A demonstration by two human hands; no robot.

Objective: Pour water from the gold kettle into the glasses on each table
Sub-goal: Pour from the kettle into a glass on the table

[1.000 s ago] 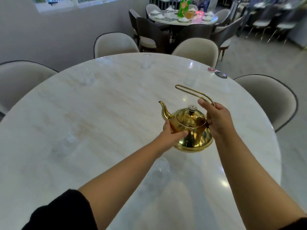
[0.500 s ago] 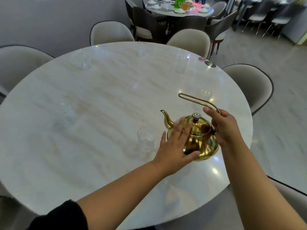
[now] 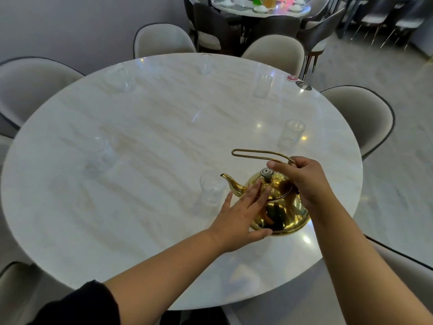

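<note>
Grip: right hand [image 3: 304,181] clenched on kettle [image 3: 278,207] handle; left hand [image 3: 239,214] flat, fingers spread, against its side.
Kettle: near table [image 3: 117,207] edge, spout beside glass [image 3: 210,191].

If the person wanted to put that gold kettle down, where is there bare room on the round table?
The middle of the table is bare, ringed by glasses. The near edge, left of the left hand, is bare too. It is tighter by the kettle, whose spout points at the closest glass, with another glass beyond the right hand.
</note>
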